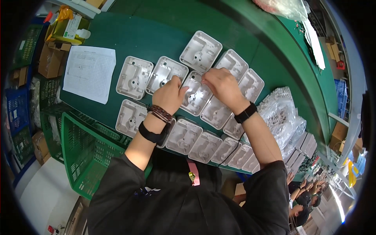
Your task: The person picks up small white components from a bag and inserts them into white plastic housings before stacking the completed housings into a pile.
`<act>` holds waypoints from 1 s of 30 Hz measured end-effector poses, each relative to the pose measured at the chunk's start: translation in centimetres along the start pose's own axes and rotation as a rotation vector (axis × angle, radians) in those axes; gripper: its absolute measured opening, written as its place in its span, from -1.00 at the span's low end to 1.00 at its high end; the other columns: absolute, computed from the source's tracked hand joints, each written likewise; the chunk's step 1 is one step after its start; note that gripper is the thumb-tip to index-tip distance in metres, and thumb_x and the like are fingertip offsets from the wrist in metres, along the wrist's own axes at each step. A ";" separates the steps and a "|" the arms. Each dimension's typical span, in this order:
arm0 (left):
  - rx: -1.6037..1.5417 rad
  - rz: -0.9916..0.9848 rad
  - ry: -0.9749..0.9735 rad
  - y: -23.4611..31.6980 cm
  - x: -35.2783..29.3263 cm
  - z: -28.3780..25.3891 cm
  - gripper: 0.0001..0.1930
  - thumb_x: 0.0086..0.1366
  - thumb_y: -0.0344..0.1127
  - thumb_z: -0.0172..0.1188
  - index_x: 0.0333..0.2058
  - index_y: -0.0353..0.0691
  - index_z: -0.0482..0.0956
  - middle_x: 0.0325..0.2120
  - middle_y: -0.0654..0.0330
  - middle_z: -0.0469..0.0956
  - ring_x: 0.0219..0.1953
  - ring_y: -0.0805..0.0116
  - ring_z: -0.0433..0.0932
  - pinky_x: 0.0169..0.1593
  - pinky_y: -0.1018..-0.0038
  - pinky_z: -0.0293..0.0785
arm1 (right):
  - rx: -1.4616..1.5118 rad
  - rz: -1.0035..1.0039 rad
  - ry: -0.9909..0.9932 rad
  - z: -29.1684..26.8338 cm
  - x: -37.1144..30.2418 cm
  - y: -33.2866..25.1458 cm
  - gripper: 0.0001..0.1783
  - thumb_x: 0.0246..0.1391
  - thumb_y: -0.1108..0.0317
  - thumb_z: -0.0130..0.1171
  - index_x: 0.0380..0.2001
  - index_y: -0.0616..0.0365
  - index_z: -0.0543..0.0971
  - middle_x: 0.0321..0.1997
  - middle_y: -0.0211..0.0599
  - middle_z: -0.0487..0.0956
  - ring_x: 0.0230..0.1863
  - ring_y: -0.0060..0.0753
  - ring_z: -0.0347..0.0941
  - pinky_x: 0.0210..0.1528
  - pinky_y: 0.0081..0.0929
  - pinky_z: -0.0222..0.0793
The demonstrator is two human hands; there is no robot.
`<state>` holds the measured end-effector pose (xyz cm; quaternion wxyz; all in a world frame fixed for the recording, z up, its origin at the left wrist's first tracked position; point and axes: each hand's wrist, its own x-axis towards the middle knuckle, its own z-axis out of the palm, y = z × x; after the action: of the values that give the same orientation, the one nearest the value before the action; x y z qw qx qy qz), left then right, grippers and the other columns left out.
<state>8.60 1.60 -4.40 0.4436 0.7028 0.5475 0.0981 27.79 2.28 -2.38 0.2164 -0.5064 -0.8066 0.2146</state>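
Note:
Light grey plastic housings, shaped like shallow open boxes with moulded insides, lie in rows on a green table. My left hand [168, 96] reaches over the right side of one housing [158, 73]; its thumb stands apart from the curled fingers, and I see nothing between them. Just right of it, my right hand [224, 84] is closed in a pinch above the upper right corner of the middle housing [192, 102]. Whatever the pinch may hold is too small or hidden. Black bands circle both wrists, with a braided bracelet [161, 113] on the left one.
A printed sheet [89, 72] lies at the left. Below it stands a green basket [84, 156]. Clear plastic bags of small parts [280, 113] sit at the right. A thin black cord [232, 152] runs across the near housings. Other people [303, 203] are at lower right.

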 end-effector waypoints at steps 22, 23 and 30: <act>0.256 0.031 0.164 -2.3 0.0 0.7 -0.78 0.15 -0.12 0.01 -0.38 -0.15 0.40 -0.51 0.19 0.47 -0.58 0.20 0.46 -0.52 0.33 0.38 | -0.232 -0.132 -0.014 1.1 1.8 1.6 -0.80 -0.37 0.42 0.15 -0.51 0.00 0.58 -0.08 -0.34 0.33 -0.10 -0.24 0.20 -0.05 -0.37 0.09; 0.256 0.036 0.166 -2.2 -0.3 0.5 -0.78 0.15 -0.12 0.01 -0.38 -0.15 0.40 -0.51 0.19 0.47 -0.58 0.20 0.46 -0.52 0.33 0.38 | -0.194 -0.062 0.030 0.6 1.8 1.5 -0.79 -0.37 0.44 0.17 -0.50 0.01 0.58 -0.08 -0.30 0.33 -0.09 -0.20 0.19 -0.04 -0.34 0.09; -1.492 -0.453 -0.142 -1.6 -2.5 -1.1 -0.53 0.24 0.12 -0.23 -0.28 -0.20 0.39 -0.53 0.34 0.41 -0.43 0.51 0.41 -0.36 0.54 0.33 | 0.179 0.158 0.184 2.5 0.1 -8.2 -0.75 -0.36 0.41 0.22 -0.44 0.02 0.55 -0.09 -0.22 0.29 -0.11 -0.13 0.16 -0.08 -0.30 0.08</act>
<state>5.87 0.00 -4.08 0.8419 0.0946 0.4369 0.3021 20.40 -1.14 0.26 0.3160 -0.5644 -0.7189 0.2546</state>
